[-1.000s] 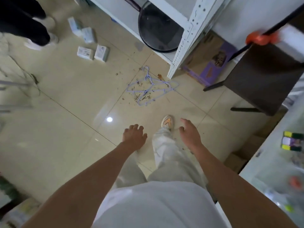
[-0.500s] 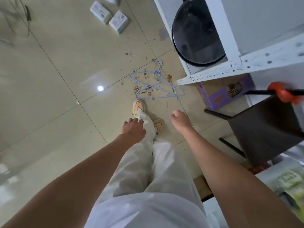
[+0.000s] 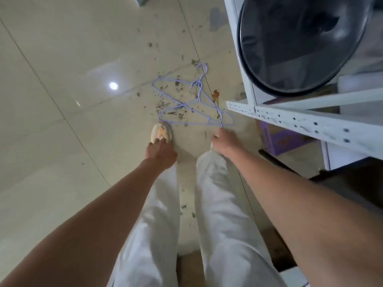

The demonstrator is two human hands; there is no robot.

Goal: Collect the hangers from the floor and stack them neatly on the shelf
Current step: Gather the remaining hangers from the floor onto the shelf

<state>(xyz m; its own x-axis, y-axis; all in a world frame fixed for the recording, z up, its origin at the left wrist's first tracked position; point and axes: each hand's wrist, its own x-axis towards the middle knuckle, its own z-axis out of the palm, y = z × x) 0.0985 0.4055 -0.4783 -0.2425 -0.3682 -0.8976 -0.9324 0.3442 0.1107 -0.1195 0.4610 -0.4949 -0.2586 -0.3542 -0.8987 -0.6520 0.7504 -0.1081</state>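
A few thin lilac wire hangers (image 3: 192,104) lie overlapping on the tiled floor, among scattered bits of debris, just left of the white metal shelf (image 3: 306,123). My right hand (image 3: 223,141) reaches down to the near edge of the hangers, its fingertips at the bottom wire; whether it grips the wire cannot be told. My left hand (image 3: 160,153) hangs over my left shoe (image 3: 160,132), fingers loosely curled, holding nothing. The shoe's toe touches the hangers' near left corner.
A large dark round pan (image 3: 306,44) stands on the shelf's lower level. A purple cardboard box (image 3: 277,139) sits under the shelf beam. A dark chair edge (image 3: 339,183) is at the right. Glossy floor tiles stretch to the left.
I have stepped closer to the hangers and bent lower. Both hands have moved down and forward; the right hand now reaches the hangers' near wire.
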